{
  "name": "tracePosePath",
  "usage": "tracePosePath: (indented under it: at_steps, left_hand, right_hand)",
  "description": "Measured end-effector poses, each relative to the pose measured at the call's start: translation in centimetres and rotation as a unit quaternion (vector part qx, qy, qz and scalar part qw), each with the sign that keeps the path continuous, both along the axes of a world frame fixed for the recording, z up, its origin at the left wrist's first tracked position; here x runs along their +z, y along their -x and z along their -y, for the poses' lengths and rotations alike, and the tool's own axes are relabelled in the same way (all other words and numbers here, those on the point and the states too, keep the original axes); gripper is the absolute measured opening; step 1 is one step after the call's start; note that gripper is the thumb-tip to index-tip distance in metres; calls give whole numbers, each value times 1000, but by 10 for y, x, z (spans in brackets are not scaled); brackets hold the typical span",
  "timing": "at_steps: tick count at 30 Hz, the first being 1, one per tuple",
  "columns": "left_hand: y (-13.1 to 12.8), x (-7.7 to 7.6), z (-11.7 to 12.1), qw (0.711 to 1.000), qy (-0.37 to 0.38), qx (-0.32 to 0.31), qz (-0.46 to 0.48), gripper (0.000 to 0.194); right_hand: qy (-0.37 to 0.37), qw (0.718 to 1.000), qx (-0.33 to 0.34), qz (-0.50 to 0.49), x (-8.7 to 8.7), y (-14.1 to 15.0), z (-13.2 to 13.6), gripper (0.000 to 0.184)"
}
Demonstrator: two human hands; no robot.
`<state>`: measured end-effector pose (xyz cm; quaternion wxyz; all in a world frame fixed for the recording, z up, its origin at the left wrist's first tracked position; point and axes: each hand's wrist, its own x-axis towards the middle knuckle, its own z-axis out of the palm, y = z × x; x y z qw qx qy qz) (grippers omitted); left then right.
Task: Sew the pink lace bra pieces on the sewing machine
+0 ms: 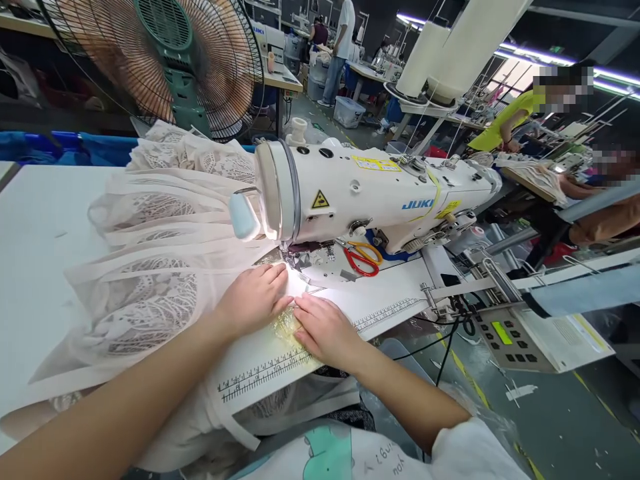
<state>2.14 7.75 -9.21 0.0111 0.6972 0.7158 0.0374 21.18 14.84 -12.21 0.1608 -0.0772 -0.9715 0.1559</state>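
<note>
A white JUKI sewing machine (pixel 340 187) stands over the white worktable. Just in front of its needle area, my left hand (pixel 255 297) presses down with fingers together, closed on the edge of white lace fabric (pixel 155 293). My right hand (pixel 327 327) is right beside it, thumb and fingers pinching a pale yellowish lace piece (pixel 284 328). The fingertips of both hands nearly touch. White garments with lace panels spread left of the machine, and some hang over the front table edge. What lies under my fingers is hidden.
Scissors (pixel 363 259) with red and orange handles lie under the machine arm. Ruler markings (pixel 265 377) run along the table edge. A large fan (pixel 170 60) stands behind left. A control box (pixel 530 340) sits at right. A person in yellow (pixel 510 120) works beyond.
</note>
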Motion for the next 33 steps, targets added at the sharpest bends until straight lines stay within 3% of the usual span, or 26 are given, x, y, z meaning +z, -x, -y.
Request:
tracePosePath:
  at_steps: [11, 27, 33]
  left_hand:
    - [-12, -3, -1, 999, -31, 30, -13, 51]
    - [5, 3, -11, 999, 34, 29, -4, 50]
    - [8, 9, -12, 998, 13, -10, -54, 33]
  right_hand:
    - [10, 999, -27, 21, -4, 1, 10, 32]
    - [-5, 999, -47, 21, 0, 13, 12, 35]
    - [-8, 999, -43, 17, -3, 23, 10, 35]
